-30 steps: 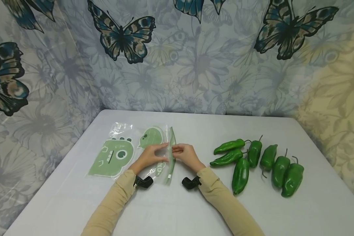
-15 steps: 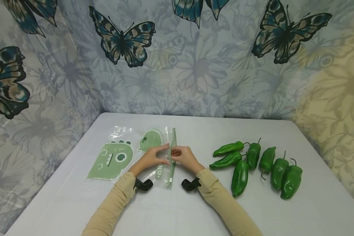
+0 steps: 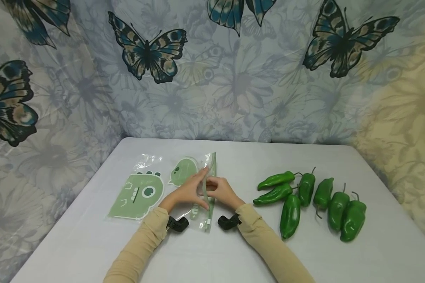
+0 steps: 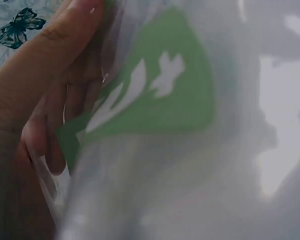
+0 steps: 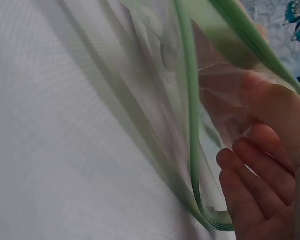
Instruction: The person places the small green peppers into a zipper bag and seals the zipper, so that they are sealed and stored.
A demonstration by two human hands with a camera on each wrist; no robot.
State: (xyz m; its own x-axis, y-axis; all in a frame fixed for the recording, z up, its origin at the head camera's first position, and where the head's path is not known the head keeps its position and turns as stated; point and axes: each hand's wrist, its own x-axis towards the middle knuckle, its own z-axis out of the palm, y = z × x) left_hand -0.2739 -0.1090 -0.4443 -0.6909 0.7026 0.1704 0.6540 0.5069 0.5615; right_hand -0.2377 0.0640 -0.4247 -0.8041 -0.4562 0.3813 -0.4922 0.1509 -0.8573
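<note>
Left of tapered, shiny peppers (image 3: 306,190), the left hand (image 3: 187,193) is spreading, grip released, against a crinkly plastic bag (image 3: 136,196); the right hand (image 3: 224,192) is pinching the bag's green lip (image 5: 255,42).

A clear, green-printed plastic zip bag (image 3: 136,196) is lying left of seven elongated green peppers (image 3: 306,190) on a white, round-cornered table (image 3: 184,259), while a blue-grey, butterfly-print backdrop (image 3: 241,100) is rising behind.

Bag mouth (image 5: 192,100) — parted, right hand (image 3: 224,192) blocking
</note>
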